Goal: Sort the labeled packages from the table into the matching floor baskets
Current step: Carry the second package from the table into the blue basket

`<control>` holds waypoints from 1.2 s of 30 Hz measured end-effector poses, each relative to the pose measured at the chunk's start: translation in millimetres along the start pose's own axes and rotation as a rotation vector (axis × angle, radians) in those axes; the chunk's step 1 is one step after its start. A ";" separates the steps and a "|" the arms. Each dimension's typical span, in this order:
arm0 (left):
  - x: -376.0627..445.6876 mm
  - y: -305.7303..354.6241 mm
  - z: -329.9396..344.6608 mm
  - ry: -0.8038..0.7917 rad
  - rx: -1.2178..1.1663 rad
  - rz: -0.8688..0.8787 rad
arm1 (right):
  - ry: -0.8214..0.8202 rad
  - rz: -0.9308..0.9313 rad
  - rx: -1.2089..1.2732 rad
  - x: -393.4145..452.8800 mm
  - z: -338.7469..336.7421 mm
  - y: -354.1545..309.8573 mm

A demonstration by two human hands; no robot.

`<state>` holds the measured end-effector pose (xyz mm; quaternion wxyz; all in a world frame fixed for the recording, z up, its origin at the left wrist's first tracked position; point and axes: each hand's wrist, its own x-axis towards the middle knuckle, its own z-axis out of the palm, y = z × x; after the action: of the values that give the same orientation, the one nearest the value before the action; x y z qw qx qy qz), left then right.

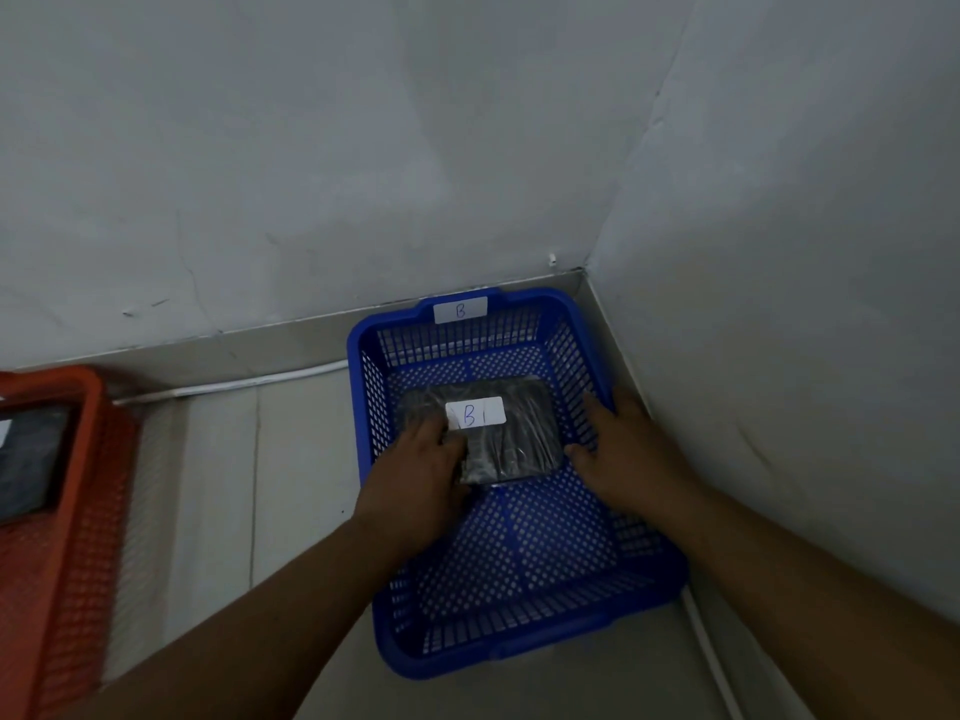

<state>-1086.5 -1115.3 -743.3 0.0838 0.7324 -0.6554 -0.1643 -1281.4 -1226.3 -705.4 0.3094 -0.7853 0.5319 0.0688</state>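
A blue perforated basket (519, 553) stands on the floor in the room's corner, with a white tag marked "B" on its far rim. Inside it lies a black plastic-wrapped package (514, 449) bearing a white label "B1". My left hand (415, 475) is on the package's left edge, fingers curled over it. My right hand (623, 444) hovers at the package's right side over the basket's right wall, fingers apart and holding nothing.
An orange basket (78, 511) stands at the left with a dark package (26, 459) inside. Pale floor tiles lie between the baskets. White walls meet just behind the blue basket. A white cable (234, 384) runs along the wall base.
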 end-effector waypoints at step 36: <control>56.7 -8.0 -3.5 0.079 -0.113 -0.107 | -0.021 -0.005 -0.048 -1.9 4.0 5.1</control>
<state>-1072.9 -1170.7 -750.2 0.1418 0.7663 -0.6013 -0.1762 -1285.8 -1223.7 -709.8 0.2962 -0.7931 0.5247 0.0891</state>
